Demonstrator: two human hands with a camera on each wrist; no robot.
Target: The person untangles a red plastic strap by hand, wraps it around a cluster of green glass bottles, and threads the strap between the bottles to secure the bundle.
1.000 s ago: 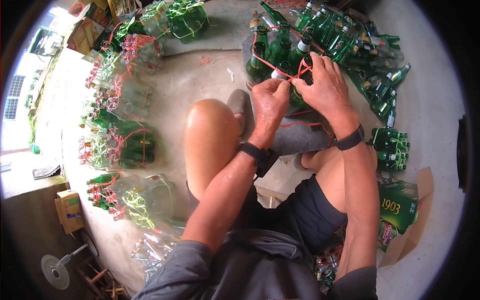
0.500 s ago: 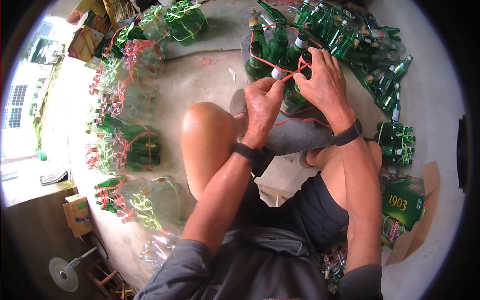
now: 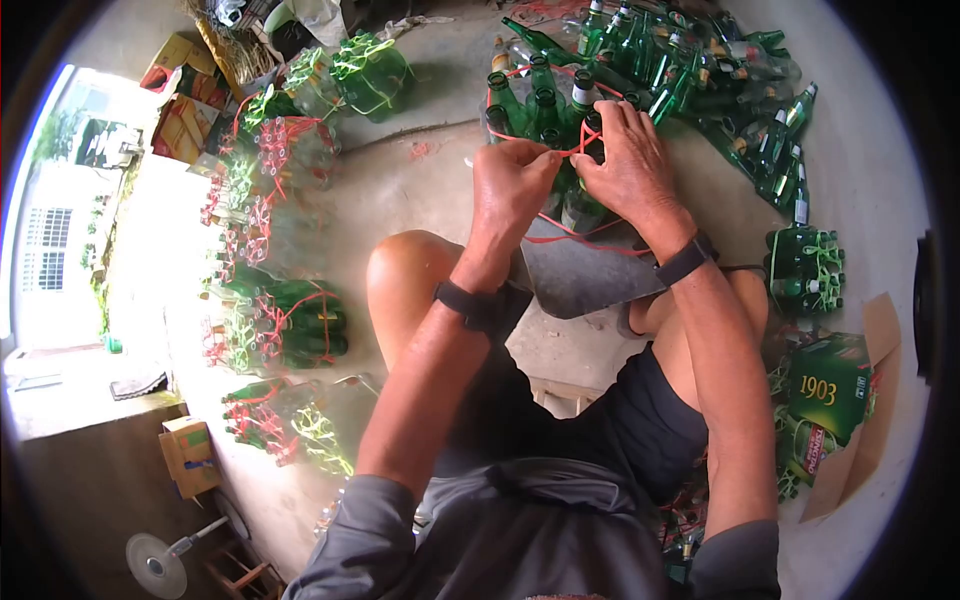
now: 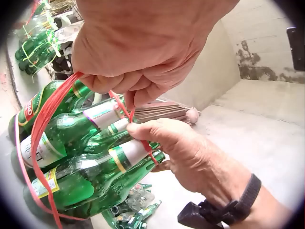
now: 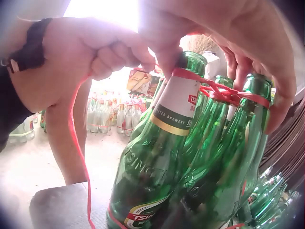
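A cluster of upright green bottles (image 3: 545, 105) is ringed by red string (image 3: 515, 135) near the necks. My left hand (image 3: 512, 190) pinches the string between thumb and curled fingers; in the left wrist view a red strand (image 4: 50, 112) hangs from this hand (image 4: 143, 43). Beside it my right hand (image 3: 635, 170) curls round the bottle necks, its thumb at the crossed string. In the right wrist view the string (image 5: 219, 90) wraps the necks of the front bottles (image 5: 167, 124), with my right hand (image 5: 228, 21) arched over them. Another strand loops low round the bottles.
Loose green bottles (image 3: 660, 60) lie in a pile behind and to the right. Tied bundles (image 3: 300, 320) line the left side, and another bundle (image 3: 805, 270) stands at right. An open carton (image 3: 870, 400) is at lower right, a fan (image 3: 157, 565) at lower left.
My left hand has drawn a little to the left, away from the right thumb, with the string still pinched. The right hand stays at the bottle necks. The head view has shifted slightly.
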